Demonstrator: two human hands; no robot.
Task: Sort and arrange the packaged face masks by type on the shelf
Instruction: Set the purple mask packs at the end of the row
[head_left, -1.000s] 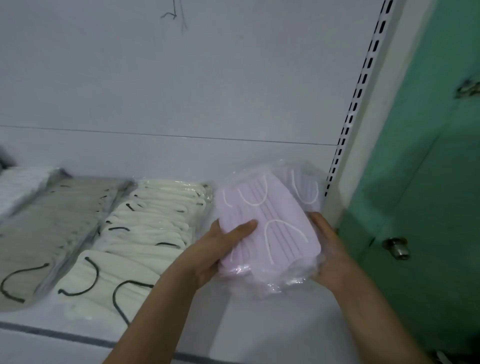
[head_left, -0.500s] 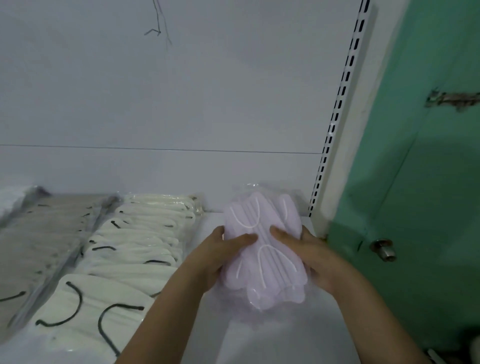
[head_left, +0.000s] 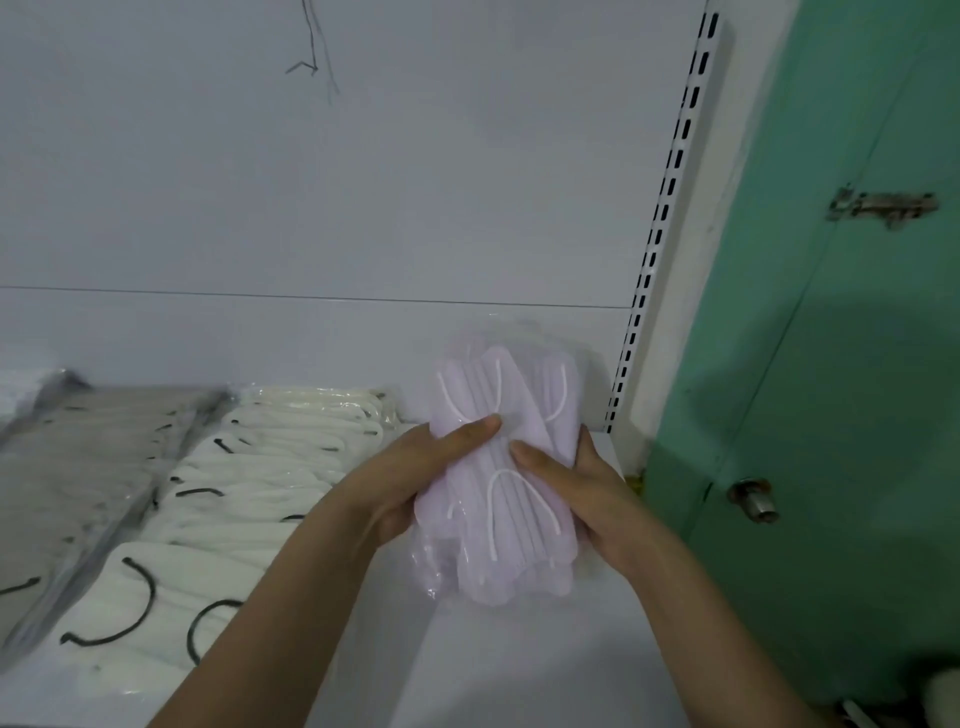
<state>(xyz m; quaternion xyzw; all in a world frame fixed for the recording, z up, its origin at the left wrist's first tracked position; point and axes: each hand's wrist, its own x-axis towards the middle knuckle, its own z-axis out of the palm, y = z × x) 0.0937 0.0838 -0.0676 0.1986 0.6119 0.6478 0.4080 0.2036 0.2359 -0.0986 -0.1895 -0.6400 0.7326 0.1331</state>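
A clear plastic pack of lilac face masks (head_left: 498, 540) with white ear loops sits at the right end of the white shelf (head_left: 519, 670), lengthwise front to back. My left hand (head_left: 410, 483) grips its left side, thumb on top. From the right, my right hand (head_left: 576, 488) grips the pack, its thumb pressed on the middle. To the left lies a row of cream masks (head_left: 249, 499) with black loops, and beyond it a row of grey masks (head_left: 78, 467).
A slotted upright (head_left: 660, 244) closes the shelf's right end, close behind the lilac pack. Past it is a green door (head_left: 857, 364) with a metal knob (head_left: 753, 499) and a bolt (head_left: 883, 205). The white back panel (head_left: 363, 182) rises behind the rows.
The lilac pack has turned from a slanted lie to lengthwise on the shelf. My right thumb came over onto its top, and both hands now squeeze its middle.
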